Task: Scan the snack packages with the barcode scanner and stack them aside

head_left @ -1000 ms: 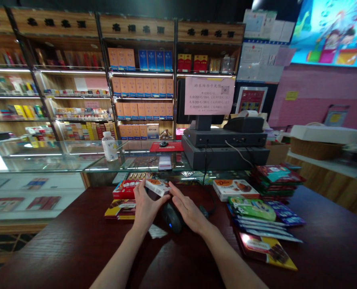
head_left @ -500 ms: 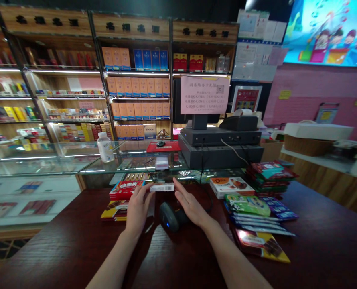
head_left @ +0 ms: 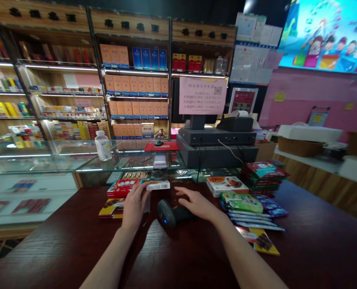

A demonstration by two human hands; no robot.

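My left hand (head_left: 133, 205) grips the left end of a small white box (head_left: 158, 185) with a barcode on its near side. The box is slightly above the dark table, behind a handheld barcode scanner (head_left: 167, 213). My right hand (head_left: 196, 203) is open, apart from the box, with its fingers pointing left above the scanner's handle. Left of my left hand lie red snack boxes (head_left: 121, 188) and a yellow chocolate pack (head_left: 110, 207), both partly hidden by that hand.
On the right lie a Dove box (head_left: 226, 185), green packs (head_left: 241, 202), a yellow chocolate pack (head_left: 262, 241) and stacked red-green bags (head_left: 265, 178). Behind stand a glass counter (head_left: 88, 170), a plastic bottle (head_left: 103, 146) and a cash register (head_left: 214, 148).
My right hand has come away from the box's right end, its fingers now spread. The box stays in my left hand, its top face showing more. The view has shifted slightly.
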